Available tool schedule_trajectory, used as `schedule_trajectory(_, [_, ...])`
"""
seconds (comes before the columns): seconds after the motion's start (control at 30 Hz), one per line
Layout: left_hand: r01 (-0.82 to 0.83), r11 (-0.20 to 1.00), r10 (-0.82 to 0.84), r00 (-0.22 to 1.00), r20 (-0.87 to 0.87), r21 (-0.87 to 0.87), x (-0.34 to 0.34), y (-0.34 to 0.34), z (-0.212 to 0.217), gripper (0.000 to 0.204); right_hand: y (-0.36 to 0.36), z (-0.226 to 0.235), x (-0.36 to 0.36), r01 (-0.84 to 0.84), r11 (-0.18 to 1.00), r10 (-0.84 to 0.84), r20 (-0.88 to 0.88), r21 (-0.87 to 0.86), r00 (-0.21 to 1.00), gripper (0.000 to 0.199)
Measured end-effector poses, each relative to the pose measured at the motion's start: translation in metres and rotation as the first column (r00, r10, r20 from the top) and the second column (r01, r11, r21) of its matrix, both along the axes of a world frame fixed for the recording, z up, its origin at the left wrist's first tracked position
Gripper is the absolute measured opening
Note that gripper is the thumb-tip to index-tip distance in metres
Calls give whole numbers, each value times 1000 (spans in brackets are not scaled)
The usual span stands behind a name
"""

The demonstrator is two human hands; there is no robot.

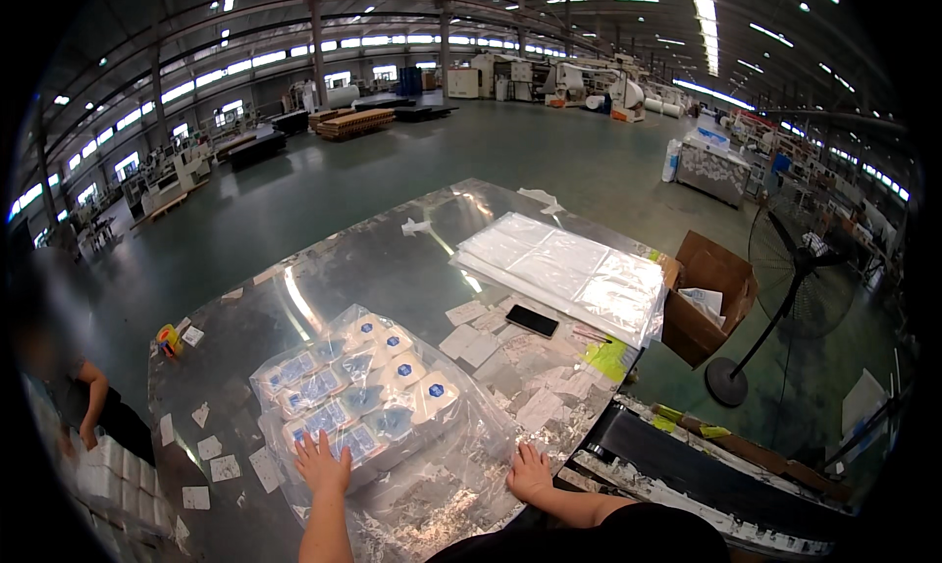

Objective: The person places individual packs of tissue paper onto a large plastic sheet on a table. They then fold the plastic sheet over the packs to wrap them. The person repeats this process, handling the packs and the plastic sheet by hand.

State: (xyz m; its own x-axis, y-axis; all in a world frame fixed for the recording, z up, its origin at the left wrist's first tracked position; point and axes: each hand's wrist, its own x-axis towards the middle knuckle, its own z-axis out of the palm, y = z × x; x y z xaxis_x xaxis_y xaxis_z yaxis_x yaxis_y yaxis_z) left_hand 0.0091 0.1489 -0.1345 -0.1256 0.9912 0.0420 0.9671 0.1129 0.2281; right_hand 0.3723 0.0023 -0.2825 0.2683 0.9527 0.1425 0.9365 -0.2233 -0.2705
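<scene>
A clear plastic bag lies on the metal-topped table, with several white packs bearing blue marks inside its far part. The packs sit close together in rows. My left hand rests on the bag's near left side, against the packs, with its fingers spread. At the loose right edge of the bag is my right hand, palm down, its fingers slightly bent and apart. The film around the bag's near end is wrinkled and spread flat.
Flat clear plastic sheets are stacked at the table's far right, near a black phone. A yellow tape dispenser stands far left. Right are a cardboard box, a standing fan and a dark conveyor. Another person is left.
</scene>
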Motion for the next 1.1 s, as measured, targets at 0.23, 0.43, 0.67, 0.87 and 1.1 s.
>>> schedule_trajectory(0.23, [-2, 1000, 2, 1000, 5, -20, 2, -1, 4, 69, -1, -1, 1, -8, 999, 8, 11, 33, 1000, 43])
schedule_trajectory(0.43, [-4, 1000, 4, 1000, -1, 3, -1, 0, -3, 68, -1, 3, 0, -6, 999, 7, 13, -51, 1000, 48])
schedule_trajectory(0.67, [-3, 1000, 3, 1000, 7, 16, -1, 0, -3, 69, -1, -4, 1, -15, 997, 12, 37, 76, 999, 43])
schedule_trajectory(0.87, [-4, 1000, 4, 1000, 23, 11, 1, -1, 2, 69, -1, -1, 0, -11, 998, 10, 18, 56, 1000, 44])
schedule_trajectory(1.1, [-8, 1000, 8, 1000, 20, 8, -1, 0, -3, 69, -1, -3, 0, -10, 999, 9, 14, 52, 1000, 44])
